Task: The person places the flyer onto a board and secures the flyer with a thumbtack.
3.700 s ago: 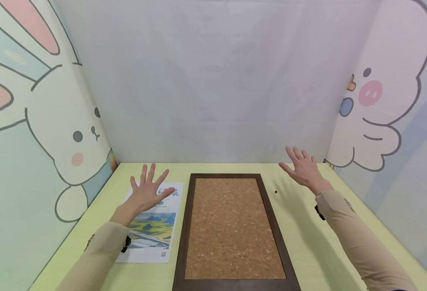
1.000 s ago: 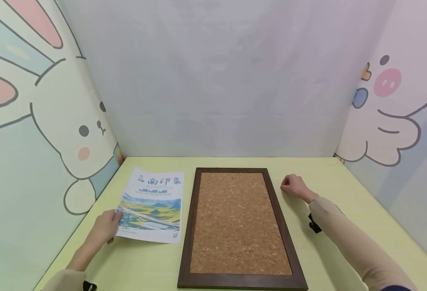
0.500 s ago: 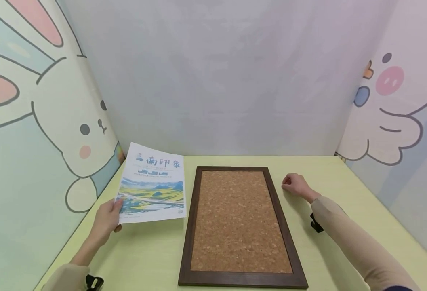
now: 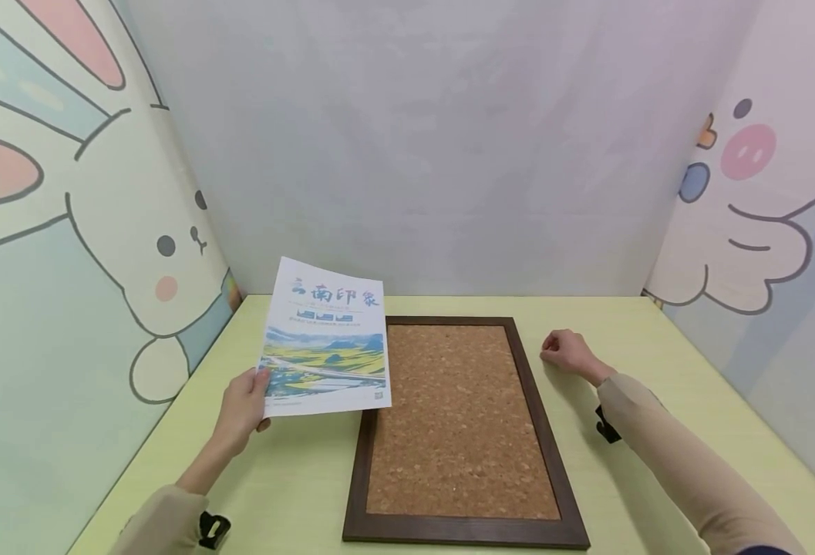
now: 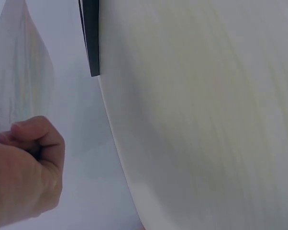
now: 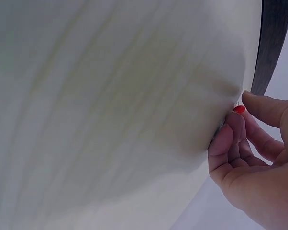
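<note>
A printed poster (image 4: 325, 347) with a landscape picture is held up by its lower left corner in my left hand (image 4: 242, 408), thumb on the front. The sheet is tilted and overlaps the left side of the cork board (image 4: 459, 424), hiding its upper left frame. In the left wrist view, the curled fingers of the left hand (image 5: 31, 167) grip the paper's edge. Right of the board, my right hand (image 4: 570, 356) is low at the table. The right wrist view shows its thumb and fingertips around a small red thumbtack (image 6: 239, 109), pinching it; its point barely shows.
The pale yellow-green table (image 4: 289, 493) carries the board, which has a raised dark wooden frame (image 4: 466, 530). A grey curtain wall (image 4: 435, 154) closes off the back. Printed cartoon panels stand at left (image 4: 129, 308) and right (image 4: 775, 231).
Both hands were spread above the table at first. The left hand took the poster, lifted it and carried it rightward over the board's edge. The right hand went down to the red thumbtack and stayed there.
</note>
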A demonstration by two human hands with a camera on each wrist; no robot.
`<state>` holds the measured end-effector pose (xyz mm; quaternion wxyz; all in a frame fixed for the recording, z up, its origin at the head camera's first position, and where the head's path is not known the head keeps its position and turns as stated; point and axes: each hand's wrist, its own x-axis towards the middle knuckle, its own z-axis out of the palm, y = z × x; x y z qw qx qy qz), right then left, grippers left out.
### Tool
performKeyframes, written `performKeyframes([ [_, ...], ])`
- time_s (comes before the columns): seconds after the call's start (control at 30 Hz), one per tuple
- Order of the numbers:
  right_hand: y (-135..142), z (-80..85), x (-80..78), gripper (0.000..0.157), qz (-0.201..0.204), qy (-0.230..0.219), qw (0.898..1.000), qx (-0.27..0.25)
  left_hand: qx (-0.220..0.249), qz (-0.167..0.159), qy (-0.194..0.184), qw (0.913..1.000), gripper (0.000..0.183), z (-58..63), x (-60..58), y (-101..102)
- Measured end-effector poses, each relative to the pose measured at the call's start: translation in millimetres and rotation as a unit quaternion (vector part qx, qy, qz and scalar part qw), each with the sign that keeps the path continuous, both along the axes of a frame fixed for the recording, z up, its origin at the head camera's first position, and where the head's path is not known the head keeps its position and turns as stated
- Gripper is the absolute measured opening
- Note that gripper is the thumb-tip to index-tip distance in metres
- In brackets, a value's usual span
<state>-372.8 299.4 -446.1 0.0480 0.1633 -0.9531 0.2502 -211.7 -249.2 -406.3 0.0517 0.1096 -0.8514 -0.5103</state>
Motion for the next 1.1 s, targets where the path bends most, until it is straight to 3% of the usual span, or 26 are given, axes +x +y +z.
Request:
performKeyframes([
  [0.77,1,7.2,4.3,0.018,-0.004,-0.034,0.999,-0.015,0.069,-0.029,0.035,0.9965,0.037,-11.7,-12.7,76],
  [1.1,3,5.9,2.9,0.019,-0.006,-0.042,0.999,-0.023,0.089,-0.042,0.041,0.9943,0.036,-15.4,-9.7,114],
])
